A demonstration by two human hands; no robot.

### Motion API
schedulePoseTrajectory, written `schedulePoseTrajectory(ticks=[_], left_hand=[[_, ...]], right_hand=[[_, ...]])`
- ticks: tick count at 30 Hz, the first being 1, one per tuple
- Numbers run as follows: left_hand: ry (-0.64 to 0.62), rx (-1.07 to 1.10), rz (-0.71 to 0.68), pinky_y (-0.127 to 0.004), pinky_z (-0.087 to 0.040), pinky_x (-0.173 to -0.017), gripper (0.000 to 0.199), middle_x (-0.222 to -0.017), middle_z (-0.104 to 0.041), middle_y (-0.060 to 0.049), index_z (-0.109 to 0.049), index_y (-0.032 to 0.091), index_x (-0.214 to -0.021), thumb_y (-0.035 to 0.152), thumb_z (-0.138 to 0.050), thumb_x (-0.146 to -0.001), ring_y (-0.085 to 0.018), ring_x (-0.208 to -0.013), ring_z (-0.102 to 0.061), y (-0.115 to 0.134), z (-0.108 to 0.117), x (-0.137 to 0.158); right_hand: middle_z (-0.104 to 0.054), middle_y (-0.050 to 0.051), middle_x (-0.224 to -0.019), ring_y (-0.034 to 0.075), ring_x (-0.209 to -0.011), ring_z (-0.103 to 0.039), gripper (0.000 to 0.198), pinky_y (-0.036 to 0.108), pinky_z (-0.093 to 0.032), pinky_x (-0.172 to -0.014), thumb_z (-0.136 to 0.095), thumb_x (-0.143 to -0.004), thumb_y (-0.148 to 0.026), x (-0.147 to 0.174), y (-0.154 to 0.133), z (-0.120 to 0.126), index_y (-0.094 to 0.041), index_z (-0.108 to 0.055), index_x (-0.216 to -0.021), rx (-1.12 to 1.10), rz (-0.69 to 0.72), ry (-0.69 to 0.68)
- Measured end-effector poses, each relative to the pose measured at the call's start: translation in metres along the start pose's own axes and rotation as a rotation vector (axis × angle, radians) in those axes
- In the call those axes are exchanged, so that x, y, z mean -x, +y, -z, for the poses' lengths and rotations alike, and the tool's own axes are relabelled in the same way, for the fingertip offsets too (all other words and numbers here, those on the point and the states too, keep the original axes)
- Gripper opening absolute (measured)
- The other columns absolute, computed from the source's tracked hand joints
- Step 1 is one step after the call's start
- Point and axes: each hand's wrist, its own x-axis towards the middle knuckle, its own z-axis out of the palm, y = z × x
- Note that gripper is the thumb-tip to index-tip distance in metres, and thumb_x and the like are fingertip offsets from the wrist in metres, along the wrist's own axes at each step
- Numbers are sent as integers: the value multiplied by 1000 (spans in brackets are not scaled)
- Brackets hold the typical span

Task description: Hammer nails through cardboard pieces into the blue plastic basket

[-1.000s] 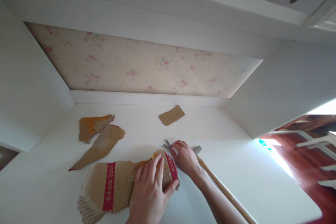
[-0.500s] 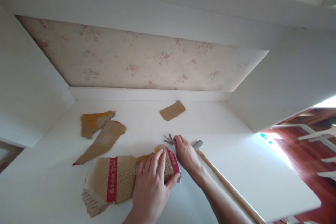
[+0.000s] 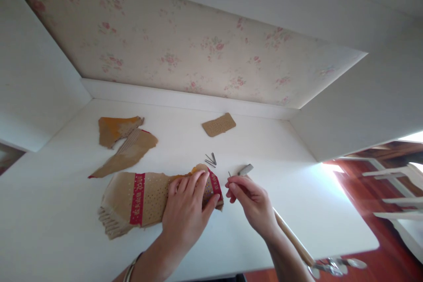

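Observation:
My left hand (image 3: 185, 205) lies on a perforated piece of cardboard (image 3: 153, 198) with red printed bands, pressing it against the white surface. Its fingers are spread and the thumb rests near the right end. Just right of the cardboard, my right hand (image 3: 254, 202) pinches a thin nail (image 3: 229, 175) between thumb and fingertips, with one end sticking up. Several loose nails (image 3: 211, 160) lie beyond the cardboard's right end. Behind and under my right hand and forearm runs a hammer (image 3: 293, 237); its metal head shows past the knuckles and part of its wooden handle is hidden.
Two torn cardboard scraps, one orange-marked (image 3: 114, 130) and one long (image 3: 132, 152), lie at the left. A small perforated cardboard piece (image 3: 219, 124) sits near the back ledge. White panels (image 3: 357, 97) enclose the sides. Metal objects (image 3: 337, 267) show beyond the front right edge.
My right hand has lifted away from the nail pile and moved right and nearer, now with a nail in its fingers. My left hand stays on the cardboard. The view has tilted downward.

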Motion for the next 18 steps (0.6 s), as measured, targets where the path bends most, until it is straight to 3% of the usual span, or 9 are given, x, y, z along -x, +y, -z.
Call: schedulePoseTrajectory(ticks=[3,5,12,18], left_hand=[[2,38,9,-48,-36,-98,41,-124,-66,-10,-56,19,-127,38,-59,-91,-29,-111,-58,0,2,0],[-1,74,16,-47,-36,-98,39,-122,-67,-9,-56,20,-126,36,-60,-90,-29,-112,-57,-1,3,0],[-40,148,60,-45,-37,-98,32,-118,-67,-4,-60,25,-118,29,-64,-87,-26,-110,-57,1,7,-3],[-57,160,63,-46,-37,-96,29,-119,-66,-3,-60,26,-116,28,-64,-87,-26,-110,-56,2,10,-4]], right_hand=[[-67,4,-91,18,-80,-64,11,30,-55,-70,-66,-90,-30,-3,-5,-6,-26,-76,-90,192,186,79],[-70,4,-92,20,-86,-66,10,32,-55,-76,-66,-89,-28,-6,-6,-10,-27,-76,-88,232,239,99],[-76,-3,-76,17,-66,-69,10,26,-55,-63,-66,-88,-25,-9,-4,-26,-28,-76,-87,232,145,86],[-77,-3,-77,15,-65,-69,11,24,-56,-63,-65,-89,-23,-11,2,-32,-27,-76,-88,242,165,77]])
